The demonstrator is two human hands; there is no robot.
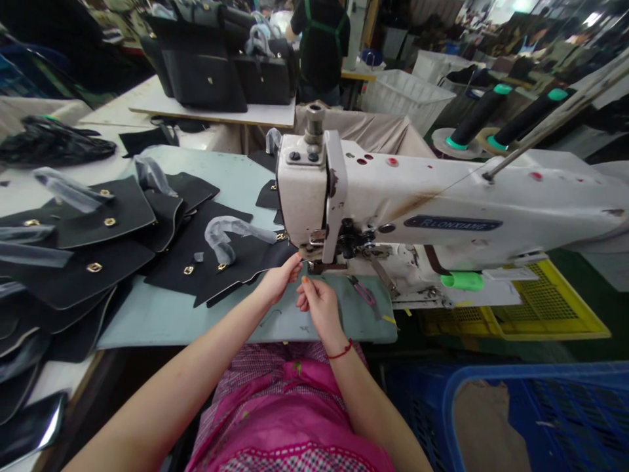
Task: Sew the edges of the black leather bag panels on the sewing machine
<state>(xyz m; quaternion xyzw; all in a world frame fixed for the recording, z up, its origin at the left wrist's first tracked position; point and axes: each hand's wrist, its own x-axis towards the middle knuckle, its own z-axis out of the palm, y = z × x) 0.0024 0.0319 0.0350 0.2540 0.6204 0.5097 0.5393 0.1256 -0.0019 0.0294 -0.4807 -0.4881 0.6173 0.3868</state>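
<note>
Several black leather panels [93, 275] with brass clasps [94, 267] stacked on the worktop [147, 321]; one panel [240, 262] at the sewing machine [417, 203], clenched in the left grip [278, 278]; right grip [319, 305] pinched, its hold unclear.

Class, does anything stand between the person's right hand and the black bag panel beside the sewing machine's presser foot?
Yes: the left hand is in the way, its fingers reaching the edge of the black bag panel near the presser foot. The right hand is just below and to the side of the left hand, not touching the panel.
</note>
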